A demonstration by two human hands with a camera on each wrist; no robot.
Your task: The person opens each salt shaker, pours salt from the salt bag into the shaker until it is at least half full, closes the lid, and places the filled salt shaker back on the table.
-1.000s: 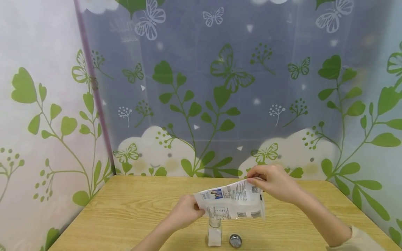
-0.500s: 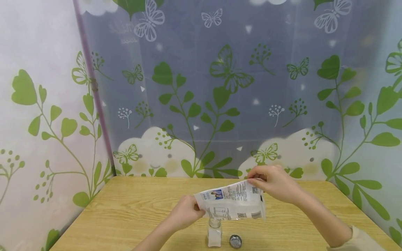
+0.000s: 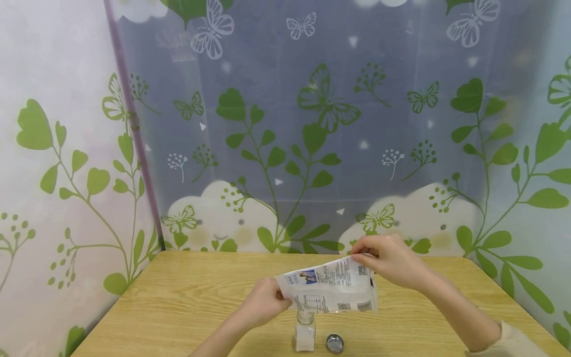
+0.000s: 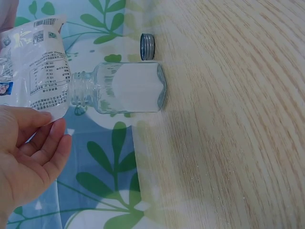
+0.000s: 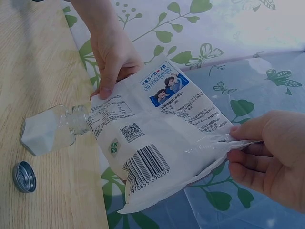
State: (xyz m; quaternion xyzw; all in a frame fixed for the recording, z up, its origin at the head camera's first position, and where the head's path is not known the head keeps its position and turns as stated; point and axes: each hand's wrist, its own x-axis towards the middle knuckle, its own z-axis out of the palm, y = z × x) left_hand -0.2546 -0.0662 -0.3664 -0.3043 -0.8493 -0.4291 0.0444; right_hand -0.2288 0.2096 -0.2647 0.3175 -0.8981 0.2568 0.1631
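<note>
Both hands hold a white printed plastic pouch with a barcode and a small blue picture. The left hand pinches its left end between thumb and fingers, close to the jar's mouth. Higher up, the right hand pinches the opposite top corner, so the pouch slopes down to the left. Below its lower left corner stands an upright clear glass jar, partly filled with white powder. The pouch's edge is right at the jar's threaded neck and overlaps it. The pouch's opening is hidden.
A silver screw lid lies on the wooden table just right of the jar. Behind the table's far edge hangs a printed curtain with leaves and butterflies; more of it covers both sides.
Powder inside the pouch looks slightly shifted near its right end. Both hands, the jar and the lid stay where they were.
</note>
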